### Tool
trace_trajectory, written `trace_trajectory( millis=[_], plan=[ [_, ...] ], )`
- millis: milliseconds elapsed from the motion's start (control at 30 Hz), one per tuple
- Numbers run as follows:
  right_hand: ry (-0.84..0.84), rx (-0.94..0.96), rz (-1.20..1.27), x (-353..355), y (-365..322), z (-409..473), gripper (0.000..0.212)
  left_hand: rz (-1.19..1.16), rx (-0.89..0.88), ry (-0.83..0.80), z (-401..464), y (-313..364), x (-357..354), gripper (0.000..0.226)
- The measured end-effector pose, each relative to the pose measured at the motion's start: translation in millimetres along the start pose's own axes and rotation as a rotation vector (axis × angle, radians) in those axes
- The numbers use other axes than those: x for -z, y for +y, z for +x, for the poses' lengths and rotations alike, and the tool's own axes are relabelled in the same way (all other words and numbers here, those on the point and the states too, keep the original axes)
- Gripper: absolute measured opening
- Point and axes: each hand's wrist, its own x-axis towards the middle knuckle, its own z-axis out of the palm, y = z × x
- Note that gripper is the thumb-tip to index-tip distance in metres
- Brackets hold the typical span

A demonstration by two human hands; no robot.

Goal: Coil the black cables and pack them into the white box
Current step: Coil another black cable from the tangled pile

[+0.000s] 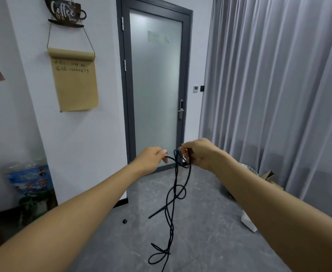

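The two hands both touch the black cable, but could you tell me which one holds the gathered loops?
The right hand holds the loops of black cable; the left hand only pinches a single strand.

You have one view only, from the camera worn on your head. It looks forward across the room and slightly down, so the frosted glass door [155,91] stands straight ahead, the grey curtain [279,85] fills the right side and the grey floor [200,222] takes the lower part. It sits close behind your outstretched forearms, which enter from the bottom corners. The wide-angle lens bends upright lines near the edges.
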Motion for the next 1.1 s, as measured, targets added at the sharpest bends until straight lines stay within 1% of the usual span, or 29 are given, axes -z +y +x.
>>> trace_trajectory(
  millis=[33,67,133,167,233,300,367,433,533,633,733,867,1033,1100],
  plan=[
    [-0.02,0.028,0.008,-5.3,-5.5,-3.1,0.012,-0.002,-0.014,-0.041,-2.8,5.5,-3.0,0.042],
    [-0.038,0.062,0.024,-9.3,-10.1,-5.1,0.008,-0.056,-0.017,-0.075,-7.0,11.9,-5.7,0.047],
    [-0.053,0.136,0.043,-16.0,-16.5,-6.6,0.005,-0.238,-0.008,-0.123,-12.6,21.3,-10.2,0.058],
    [-0.041,0.175,-0.001,-17.7,-18.3,-6.4,0.006,-0.311,0.002,-0.137,-14.0,24.5,-11.5,0.061],
    [-0.023,0.261,-0.237,-17.9,-17.4,-2.8,0.013,-0.408,0.004,-0.149,-17.1,30.6,-9.9,0.063],
    [-0.078,0.325,-0.475,-16.7,-12.7,-2.5,0.024,-0.506,0.008,-0.128,-14.9,29.3,-7.6,0.059],
    [-0.148,0.366,-0.557,-13.6,-8.0,-6.4,0.029,-0.586,0.024,-0.074,-11.3,24.2,-6.1,0.051],
    [-0.217,0.393,-0.599,-7.6,-3.3,-10.6,0.031,-0.604,0.066,-0.003,-9.3,17.1,-5.3,0.043],
    [-0.31,0.399,-0.659,2.8,8.8,-10.7,0.031,-0.618,0.141,0.089,-5.9,8.0,0.0,0.042],
    [-0.32,0.363,-0.49,7.7,17.4,-6.5,0.034,-0.424,0.114,0.069,-2.3,4.6,4.5,0.043],
    [-0.23,0.281,-0.304,17.0,14.2,-7.1,0.035,-0.194,0.103,0.086,0.4,-1.2,8.3,0.04],
    [-0.007,0.213,-0.159,42.7,10.4,-3.3,0.035,-0.077,0.129,0.144,2.3,-16.5,14.9,0.028],
    [0.298,0.149,-0.069,55.6,15.7,7.6,0.036,-0.06,0.07,0.13,0.5,-11.3,13.0,0.025],
    [0.377,0.15,-0.134,59.4,17.4,9.8,0.037,-0.079,0.03,0.125,-1.5,-8.0,12.3,0.024]
  ],
)
